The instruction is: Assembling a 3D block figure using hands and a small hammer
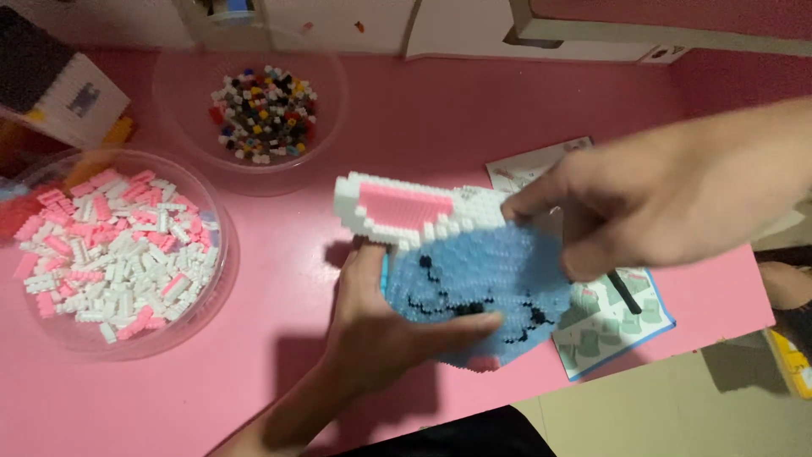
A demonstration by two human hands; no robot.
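Brick figure well advanced, both hands on it above the pink surface (474,110).

Head view: left hand (381,330) gripped the blue-and-white brick figure (474,271) underneath; right hand (660,203) fingers (529,201) pinched its top edge. 2 bowls (216,279) held many loose bricks (110,254), so building seemed unfinished.

Blue brick-built figure (482,288) with white-pink ear, held tilted above pink table (474,118)

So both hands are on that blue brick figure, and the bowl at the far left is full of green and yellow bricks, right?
Not quite. In the head view the bowl at the far left holds pink and white bricks, not green and yellow. The rest stands: the left hand and the right hand are both on the blue brick figure.
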